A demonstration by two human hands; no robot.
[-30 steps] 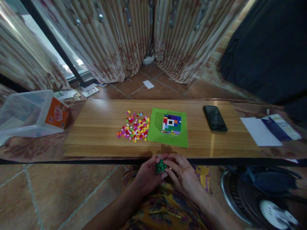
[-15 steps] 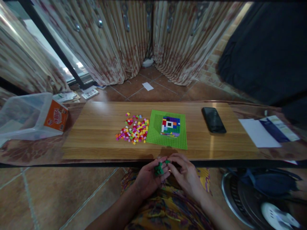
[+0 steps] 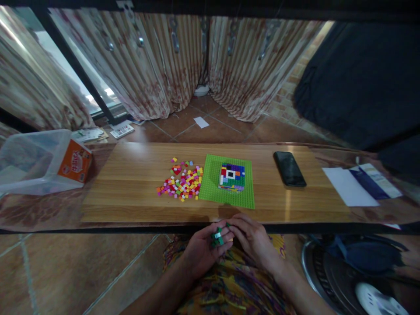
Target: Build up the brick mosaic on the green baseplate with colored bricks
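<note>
Palm up and cupped at the table's front edge, my left hand (image 3: 200,253) holds several small green toy bricks (image 3: 217,236), one with a pale glint on top. Close beside it, my right hand (image 3: 254,238) pinches a small green brick (image 3: 228,225) between thumb and fingertips, just above the left fingers. Beyond the hands lies a light green baseplate (image 3: 210,194). A square block built of multicoloured bricks (image 3: 232,177), with a white ring around a dark centre on its top, stands on it. Left of the plate is a loose pile of colourful bricks (image 3: 183,183).
A black phone (image 3: 289,169) lies on the right of the wooden board (image 3: 131,175). Papers (image 3: 349,187) are farther right. At the far left sits a clear plastic bin (image 3: 36,162) with an orange label. Curtains (image 3: 147,70) hang behind the table.
The whole view has shifted slightly, so the table sits a little lower. My right fingertips have moved slightly against the left fingers, and a pale glint now shows on the bricks in my left palm.
</note>
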